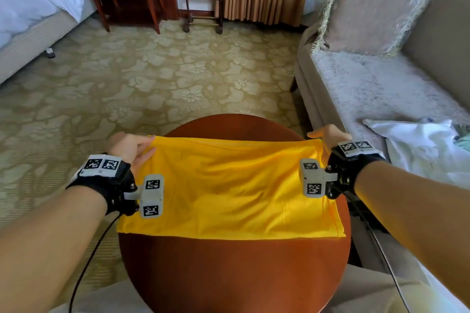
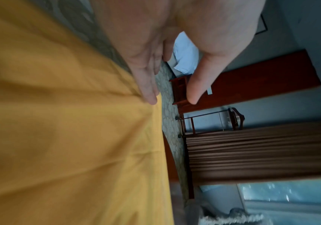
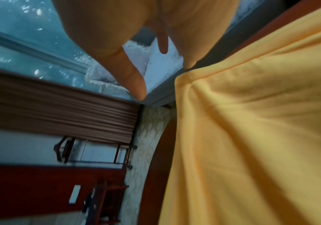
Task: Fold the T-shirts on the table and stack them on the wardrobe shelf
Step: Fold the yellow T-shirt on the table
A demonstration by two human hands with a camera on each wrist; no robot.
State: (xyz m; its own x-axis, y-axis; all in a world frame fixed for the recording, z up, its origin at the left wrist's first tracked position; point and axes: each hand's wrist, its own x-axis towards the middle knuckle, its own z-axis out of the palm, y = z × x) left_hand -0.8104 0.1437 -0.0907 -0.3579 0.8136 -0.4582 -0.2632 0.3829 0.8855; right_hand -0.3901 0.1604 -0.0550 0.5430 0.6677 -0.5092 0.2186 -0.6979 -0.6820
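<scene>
A person's left hand (image 1: 129, 146) and right hand (image 1: 328, 134) are resting with loosened fingers, thumbs apart, on the far corners of a yellow T-shirt (image 1: 229, 185) lying half-folded across the round table (image 1: 229, 267); the next fold likely needs a fresh pinch.

The round, reddish-brown wooden table (image 1: 229, 267) carries one thing: a yellow T-shirt (image 1: 229, 185), lying folded into a wide band across its far half. The cloth's far corners lie at the fingertips of the left hand (image 1: 129, 147) and the right hand (image 1: 328, 136), and it spreads from there back toward the wrists. Beyond the fingers a curved strip of bare wood shows. On the near side of the wrists the tabletop is bare polished wood. The shirt's side edges overhang the table's rim.
</scene>
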